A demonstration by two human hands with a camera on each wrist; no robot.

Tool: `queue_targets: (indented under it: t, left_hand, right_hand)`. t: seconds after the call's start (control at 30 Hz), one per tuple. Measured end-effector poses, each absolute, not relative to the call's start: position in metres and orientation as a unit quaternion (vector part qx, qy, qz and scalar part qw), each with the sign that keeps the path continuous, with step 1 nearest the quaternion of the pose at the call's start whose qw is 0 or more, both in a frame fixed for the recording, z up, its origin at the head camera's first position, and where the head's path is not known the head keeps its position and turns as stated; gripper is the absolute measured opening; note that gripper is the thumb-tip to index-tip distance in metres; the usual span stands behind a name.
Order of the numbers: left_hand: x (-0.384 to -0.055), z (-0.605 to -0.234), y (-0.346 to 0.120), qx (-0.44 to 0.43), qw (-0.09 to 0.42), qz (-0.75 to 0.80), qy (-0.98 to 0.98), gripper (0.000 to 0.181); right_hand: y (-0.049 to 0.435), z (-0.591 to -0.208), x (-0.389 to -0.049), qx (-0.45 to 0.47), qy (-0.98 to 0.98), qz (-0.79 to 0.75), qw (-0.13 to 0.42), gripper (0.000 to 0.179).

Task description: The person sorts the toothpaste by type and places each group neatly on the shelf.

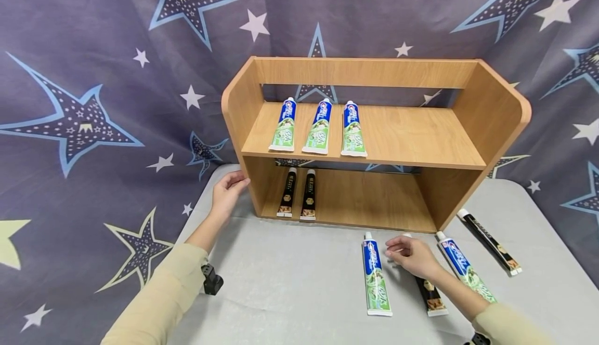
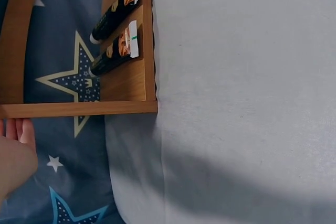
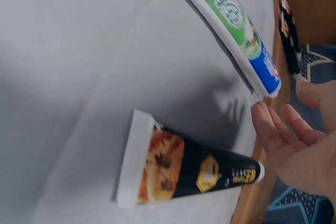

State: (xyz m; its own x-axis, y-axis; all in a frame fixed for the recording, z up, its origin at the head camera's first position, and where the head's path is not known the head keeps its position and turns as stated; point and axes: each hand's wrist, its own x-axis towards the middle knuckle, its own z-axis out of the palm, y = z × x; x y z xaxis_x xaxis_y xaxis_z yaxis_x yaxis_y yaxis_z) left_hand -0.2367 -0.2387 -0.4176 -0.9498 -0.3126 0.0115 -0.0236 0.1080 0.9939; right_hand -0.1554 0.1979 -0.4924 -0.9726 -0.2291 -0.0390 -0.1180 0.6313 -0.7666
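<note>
My left hand [image 1: 227,195] rests its fingertips on the outer left side of a two-tier wooden shelf [image 1: 398,132]. With fingers apart and nothing between them, my right hand [image 1: 416,259] hovers in front of the shelf. It is over a black toothpaste tube [image 3: 197,167], partly hidden by the hand in the head view. Left of that hand lies a blue and green toothpaste tube [image 1: 376,277]. Another blue and green tube [image 1: 460,262] is to its right, partly covered by the forearm.
Three blue and green tubes [image 1: 318,127] lie in a row on the upper tier. Two black tubes [image 1: 308,194] lie at the left of the lower tier. More black packaging [image 1: 489,241] is beside the shelf's right end on the grey table [image 1: 281,282]. A star-patterned curtain [image 1: 117,75] hangs behind.
</note>
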Motion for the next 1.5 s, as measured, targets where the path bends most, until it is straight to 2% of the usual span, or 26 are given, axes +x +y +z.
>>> queue_targets:
  t: [0.2,0.73,0.93,1.17,1.5]
  left_hand:
    - [-0.239,-0.417,-0.241,0.126,0.095,-0.671,-0.725,0.034]
    - [-0.237,-0.417,-0.238,0.124,0.110,-0.657,-0.735,0.033]
    - [-0.237,-0.417,-0.238,0.124,0.114,-0.658,-0.734,0.032]
    - [-0.236,-0.417,-0.238,0.125,0.113,-0.658,-0.734,0.032]
    - [-0.236,-0.416,-0.237,0.125,0.109,-0.661,-0.732,0.033]
  right_hand:
    - [0.188,-0.502,-0.152,-0.120,0.889,-0.430,0.101,0.027]
    - [0.161,-0.501,-0.145,-0.023,0.940,-0.332,0.079,0.045]
    - [0.151,-0.498,-0.143,0.006,0.946,-0.310,0.097,0.045]
    - [0.145,-0.497,-0.141,0.022,0.952,-0.291,0.092,0.050]
    - [0.143,-0.496,-0.139,0.063,0.941,-0.308,0.125,0.046]
